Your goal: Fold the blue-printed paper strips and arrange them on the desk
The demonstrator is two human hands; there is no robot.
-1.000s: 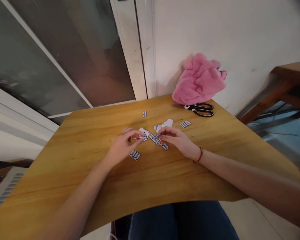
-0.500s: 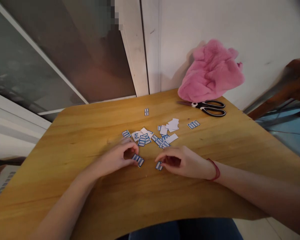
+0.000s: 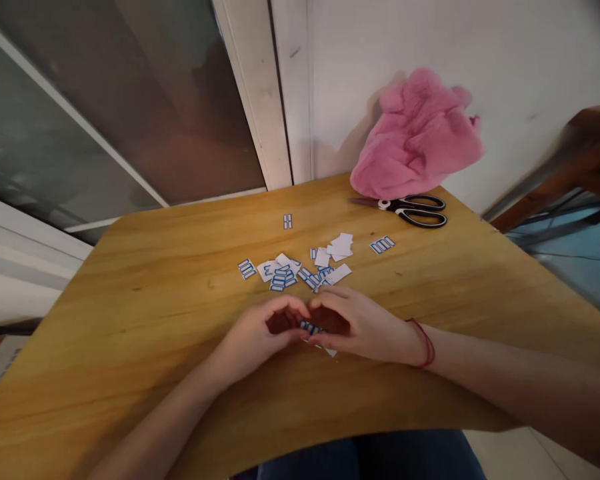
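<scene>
My left hand (image 3: 260, 333) pinches a small white paper slip (image 3: 310, 327) printed with blue-edged boxes, just above the table's near middle. My right hand (image 3: 367, 325), with a red cord at the wrist, meets it from the other side, its thumb and fingertips closed at the slip's right end. A whitish paper corner (image 3: 331, 352) shows below the right thumb; most of that piece is hidden. Just beyond the hands lie a left heap of printed slips (image 3: 283, 277) and a right heap (image 3: 310, 278), some with the blank side up.
Separate slips lie at the left (image 3: 247, 269), farther back (image 3: 287, 221) and to the right (image 3: 383, 245). Black-handled scissors (image 3: 420, 211) rest at the back right of the wooden table (image 3: 180, 280), beside a bunched pink cloth (image 3: 420, 140) against the wall.
My left hand has moved right with its slip, up to my right hand. The two pieces, held apart before, are now together between the hands. The view has shifted slightly.
</scene>
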